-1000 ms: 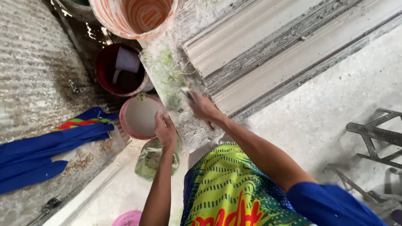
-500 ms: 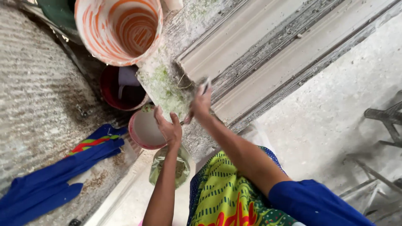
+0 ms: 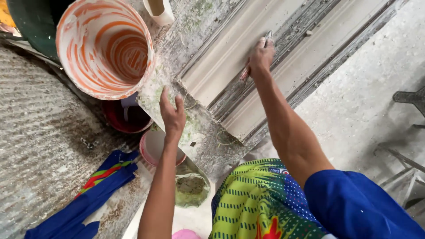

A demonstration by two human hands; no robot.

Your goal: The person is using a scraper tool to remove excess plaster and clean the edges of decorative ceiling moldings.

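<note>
My right hand point(image 3: 261, 56) is stretched out over a long pale moulded strip point(image 3: 230, 57) lying on a grimy workbench point(image 3: 203, 132). It is closed on a thin metal tool point(image 3: 267, 36) whose tip pokes out above the fingers. My left hand point(image 3: 172, 114) rests near the bench's front corner with fingers apart, holding nothing. Both forearms reach out from over my green patterned clothing point(image 3: 261, 203).
A large orange-and-white streaked bucket point(image 3: 104, 46) stands at the bench's left. Below it sit a dark red bucket point(image 3: 126, 119), a pink bowl point(image 3: 152, 148) and a clear container with greenish matter point(image 3: 192, 188). A blue cloth point(image 3: 88, 194) lies on the corrugated sheet.
My right hand has travelled farther along the moulded strip, away from me. My left hand lifted from the bench edge up to its corner. The view shifted forward.
</note>
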